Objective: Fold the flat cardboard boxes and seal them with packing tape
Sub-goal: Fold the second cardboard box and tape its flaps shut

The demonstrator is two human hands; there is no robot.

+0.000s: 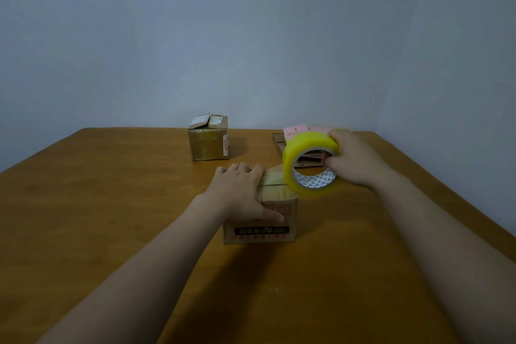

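A small folded cardboard box with printed lettering on its near side stands in the middle of the table. My left hand lies flat over its top left, fingers spread and thumb down the front face. My right hand grips a yellow roll of packing tape, thumb inside the core, held just above the box's right top edge. A strip of tape lies along the closed top flaps.
A second folded box with slightly raised top flaps stands farther back at the centre. Flat cardboard pieces and something pink lie at the back right, partly hidden by the roll. The wooden table meets a plain wall behind.
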